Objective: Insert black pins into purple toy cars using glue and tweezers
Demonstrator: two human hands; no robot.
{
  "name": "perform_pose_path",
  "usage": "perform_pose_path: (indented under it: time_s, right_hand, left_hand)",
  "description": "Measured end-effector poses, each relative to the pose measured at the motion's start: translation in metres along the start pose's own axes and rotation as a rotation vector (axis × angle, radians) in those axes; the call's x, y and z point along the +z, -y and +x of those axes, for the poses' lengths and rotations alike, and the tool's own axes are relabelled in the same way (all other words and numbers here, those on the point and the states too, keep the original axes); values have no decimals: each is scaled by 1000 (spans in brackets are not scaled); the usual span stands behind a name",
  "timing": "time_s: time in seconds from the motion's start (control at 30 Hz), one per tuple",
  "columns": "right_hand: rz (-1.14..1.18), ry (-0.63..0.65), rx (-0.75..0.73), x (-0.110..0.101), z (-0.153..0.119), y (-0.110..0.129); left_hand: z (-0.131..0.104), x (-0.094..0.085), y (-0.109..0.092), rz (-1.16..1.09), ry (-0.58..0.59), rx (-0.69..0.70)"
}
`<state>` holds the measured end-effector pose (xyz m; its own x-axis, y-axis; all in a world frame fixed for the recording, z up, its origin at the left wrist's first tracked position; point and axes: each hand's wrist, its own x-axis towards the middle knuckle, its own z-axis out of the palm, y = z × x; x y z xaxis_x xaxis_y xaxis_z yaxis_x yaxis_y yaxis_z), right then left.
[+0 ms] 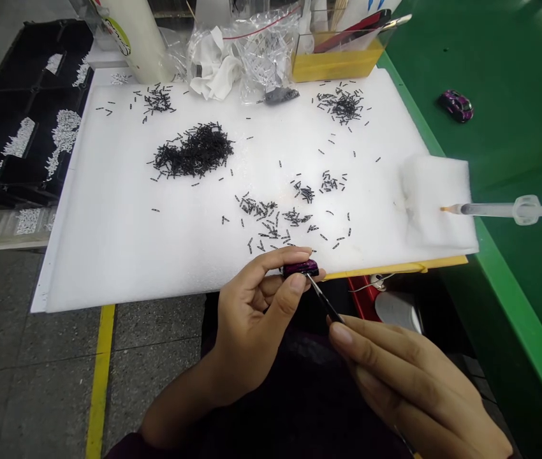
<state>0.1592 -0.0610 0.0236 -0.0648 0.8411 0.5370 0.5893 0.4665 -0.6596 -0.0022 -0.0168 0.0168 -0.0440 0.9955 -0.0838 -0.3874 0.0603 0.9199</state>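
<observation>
My left hand (252, 319) pinches a small purple-and-black toy car (302, 268) between thumb and fingers, just off the front edge of the white foam board (108, 236). In my right hand (405, 370) are tweezers (324, 301), dark-handled with a pale metal tip. That tip touches the near side of the car; whether it grips any small part there cannot be made out. Beyond the car, small black strip-like pieces (273, 223) lie scattered on the foam. A larger heap of black pieces (194, 150) sits farther left.
A syringe (505, 210) rests its tip on a foam block (447, 204) at the right. Another purple toy car (456, 106) stands on the green table (514, 146). Behind are a bottle (139, 38), a plastic bag (266, 51) and a yellow tool holder (338, 64). Black trays (7, 102) stand left.
</observation>
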Motion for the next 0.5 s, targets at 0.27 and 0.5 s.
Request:
perform_pose_path:
  time_s: [0.27,0.5]
  right_hand:
    - [9,-8,-39,1,10,6]
    - [44,106,-24,-13,2,-6]
  left_hand:
    - [2,-3,0,-35,37,10]
    - [6,-3,1,-55,2,-18]
